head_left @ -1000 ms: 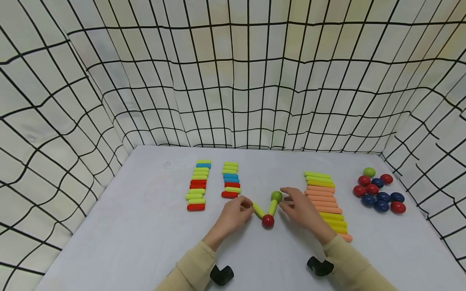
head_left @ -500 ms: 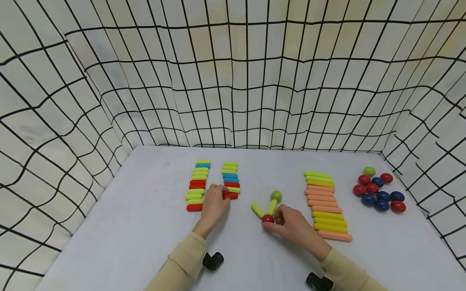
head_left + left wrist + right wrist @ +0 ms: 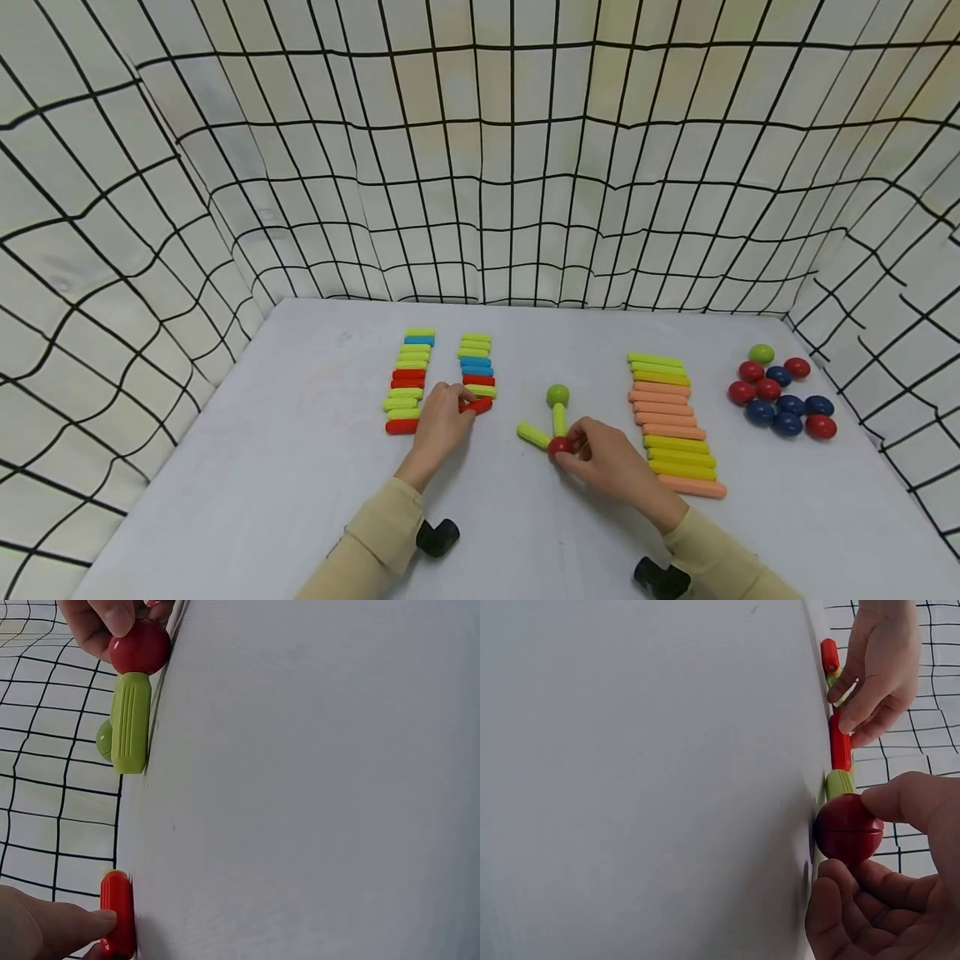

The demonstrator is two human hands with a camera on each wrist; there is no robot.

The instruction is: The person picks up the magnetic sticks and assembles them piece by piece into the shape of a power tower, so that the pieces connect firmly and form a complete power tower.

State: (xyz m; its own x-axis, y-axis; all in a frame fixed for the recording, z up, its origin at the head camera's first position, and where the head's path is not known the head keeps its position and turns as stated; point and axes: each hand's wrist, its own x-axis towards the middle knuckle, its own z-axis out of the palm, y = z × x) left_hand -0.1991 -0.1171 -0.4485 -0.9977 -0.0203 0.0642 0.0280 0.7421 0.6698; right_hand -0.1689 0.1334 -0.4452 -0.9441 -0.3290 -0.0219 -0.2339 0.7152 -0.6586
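Observation:
In the head view my right hand (image 3: 611, 462) pinches a red ball (image 3: 558, 447) between thumb and fingers. Two lime sticks meet at that ball: one stick (image 3: 559, 419) points away and bears a green ball (image 3: 557, 395) at its far end, the other stick (image 3: 533, 435) points left with a bare end. My left hand (image 3: 441, 427) pinches a short red stick (image 3: 477, 405) at the near end of a column of short sticks. The left wrist view shows the thumb pressed on this red stick (image 3: 118, 911), which stands out from the fingers.
Left of my left hand runs another column of short coloured sticks (image 3: 409, 358). Longer yellow and orange sticks (image 3: 671, 421) lie in a row at right. Several loose red, blue and green balls (image 3: 787, 404) sit farther right. Black netting (image 3: 510, 192) surrounds the white table (image 3: 247, 467).
My left hand has gone from the lime stick to the red stick, now slanted. My right hand has shifted from the green ball to the red one, and the joined pieces have turned slightly left.

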